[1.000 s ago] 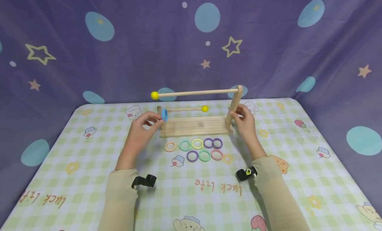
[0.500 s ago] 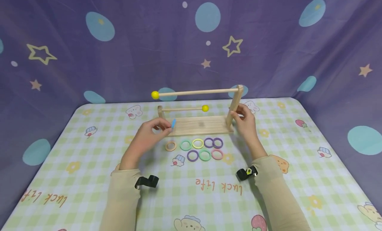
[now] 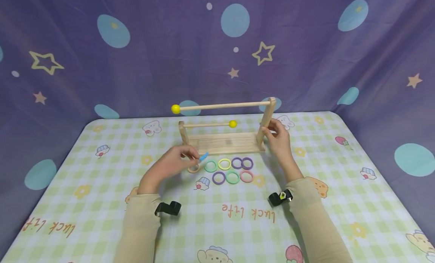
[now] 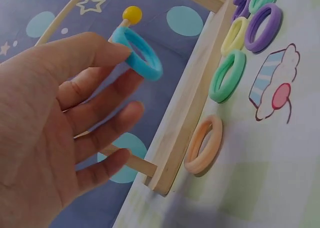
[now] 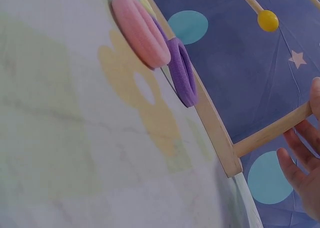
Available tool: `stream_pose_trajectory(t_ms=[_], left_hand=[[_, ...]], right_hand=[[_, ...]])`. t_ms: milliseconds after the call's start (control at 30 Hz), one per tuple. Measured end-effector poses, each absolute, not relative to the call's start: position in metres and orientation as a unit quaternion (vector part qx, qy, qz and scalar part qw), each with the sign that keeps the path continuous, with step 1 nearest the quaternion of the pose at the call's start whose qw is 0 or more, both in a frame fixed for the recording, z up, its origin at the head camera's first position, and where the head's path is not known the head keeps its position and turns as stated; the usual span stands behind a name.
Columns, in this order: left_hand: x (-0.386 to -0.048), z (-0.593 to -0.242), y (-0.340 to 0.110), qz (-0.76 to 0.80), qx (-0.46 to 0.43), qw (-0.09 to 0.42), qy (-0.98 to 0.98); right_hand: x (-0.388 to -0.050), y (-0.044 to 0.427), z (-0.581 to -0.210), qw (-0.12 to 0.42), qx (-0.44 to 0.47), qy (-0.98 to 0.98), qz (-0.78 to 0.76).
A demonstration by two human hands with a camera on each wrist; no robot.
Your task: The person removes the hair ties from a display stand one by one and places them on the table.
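My left hand (image 3: pixel 171 162) pinches a blue hair tie (image 4: pixel 142 66) between thumb and index finger, the other fingers loosely spread. In the head view it is just in front of the wooden stand's base (image 3: pixel 225 143), above the orange hair tie (image 4: pixel 216 143), which it partly covers. My right hand (image 3: pixel 279 140) holds the stand's tall right post (image 3: pixel 267 117), thumb in front and fingers behind. The stand has a long upper rod (image 3: pixel 224 105) and a shorter lower rod (image 3: pixel 207 125), each ending in a yellow ball. Both rods are bare.
Several more hair ties lie in two rows before the stand, among them a green one (image 4: pixel 239 73), a purple one (image 4: pixel 272 30) and a pink one (image 5: pixel 140 32). A checked tablecloth (image 3: pixel 217 233) covers the table. Behind it hangs a purple curtain (image 3: pixel 153 66).
My left hand has come down and toward me with the blue hair tie, from beside the left post to above the orange hair tie. The right hand stays on its post.
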State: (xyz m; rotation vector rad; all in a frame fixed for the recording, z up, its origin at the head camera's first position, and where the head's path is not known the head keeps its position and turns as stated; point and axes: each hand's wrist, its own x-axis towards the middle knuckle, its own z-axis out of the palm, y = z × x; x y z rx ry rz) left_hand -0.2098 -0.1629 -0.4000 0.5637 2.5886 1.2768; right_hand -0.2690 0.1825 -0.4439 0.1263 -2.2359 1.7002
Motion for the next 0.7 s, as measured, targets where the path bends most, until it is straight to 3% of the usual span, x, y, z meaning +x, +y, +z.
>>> stream_pose_trajectory(t_ms=[700], left_hand=[[-0.208, -0.412, -0.16, 0.411, 0.19, 0.227, 0.862]], right_hand=[[-0.269, 0.182, -0.445, 0.166, 0.045, -0.789, 0.59]])
